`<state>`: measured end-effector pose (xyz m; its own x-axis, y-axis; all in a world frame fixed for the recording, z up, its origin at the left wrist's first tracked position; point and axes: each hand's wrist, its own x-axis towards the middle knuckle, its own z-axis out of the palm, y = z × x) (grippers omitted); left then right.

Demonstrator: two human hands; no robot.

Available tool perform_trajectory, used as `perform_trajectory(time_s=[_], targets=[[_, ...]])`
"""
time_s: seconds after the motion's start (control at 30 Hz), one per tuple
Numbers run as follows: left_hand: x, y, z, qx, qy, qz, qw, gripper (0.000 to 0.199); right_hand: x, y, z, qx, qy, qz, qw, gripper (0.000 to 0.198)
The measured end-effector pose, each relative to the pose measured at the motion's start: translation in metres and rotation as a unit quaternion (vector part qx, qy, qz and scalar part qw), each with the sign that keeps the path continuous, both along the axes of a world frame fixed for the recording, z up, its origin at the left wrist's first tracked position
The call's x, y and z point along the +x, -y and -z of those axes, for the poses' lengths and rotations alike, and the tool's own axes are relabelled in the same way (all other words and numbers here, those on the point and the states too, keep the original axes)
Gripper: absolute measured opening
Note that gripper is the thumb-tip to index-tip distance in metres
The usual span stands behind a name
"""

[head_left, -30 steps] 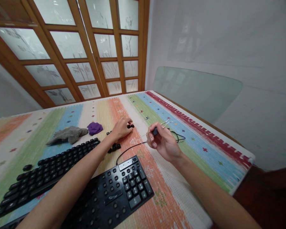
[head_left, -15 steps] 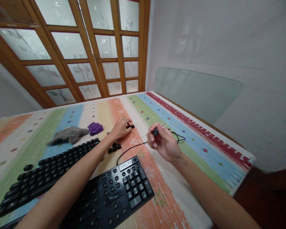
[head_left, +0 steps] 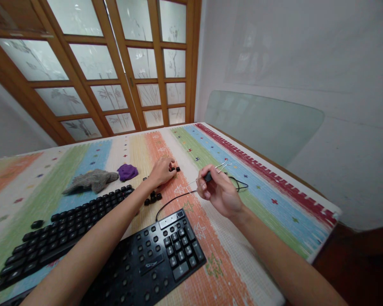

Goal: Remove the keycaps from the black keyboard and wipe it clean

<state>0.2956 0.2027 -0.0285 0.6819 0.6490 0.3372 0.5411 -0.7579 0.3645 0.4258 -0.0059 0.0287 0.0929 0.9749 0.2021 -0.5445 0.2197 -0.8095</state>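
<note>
My left hand (head_left: 161, 171) rests on the cloth beyond the keyboard, its curled fingertips closed around a small black keycap (head_left: 171, 169). Another keycap (head_left: 178, 169) lies just right of those fingers. Held up over the pale stripe, my right hand (head_left: 219, 187) is closed on the black handle of a wire keycap puller (head_left: 208, 176), whose thin metal wires stick out on both sides. Below the hands lies a black keyboard (head_left: 151, 263) with many keys bare and its number pad still capped. Loose keycaps (head_left: 152, 197) sit in a group by my left wrist.
Left of my left forearm is a layout of black keycaps (head_left: 73, 225) in rows. A grey stone-like lump (head_left: 92, 180) and a purple lump (head_left: 127, 172) lie behind it. The keyboard's cable (head_left: 238, 183) runs right. A striped cloth (head_left: 268, 221) covers the table, near a wall.
</note>
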Motion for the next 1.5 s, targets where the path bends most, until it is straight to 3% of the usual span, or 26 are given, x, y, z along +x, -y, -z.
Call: perform_trajectory(time_s=[0.63, 1.17, 1.5], targets=[[-0.002, -0.005, 0.010, -0.083, 0.050, 0.029, 0.995, 0.048, -0.001, 0.001, -0.001, -0.009, 0.000, 0.002, 1.000, 0.032], [-0.001, 0.001, 0.007, -0.080, 0.037, 0.026, 0.996, 0.045, -0.001, 0.000, 0.000, -0.015, 0.010, -0.001, 1.000, 0.032], [0.006, 0.008, 0.005, -0.061, 0.041, 0.030, 0.997, 0.032, -0.002, 0.000, -0.001, -0.014, 0.011, -0.007, 1.000, 0.034]])
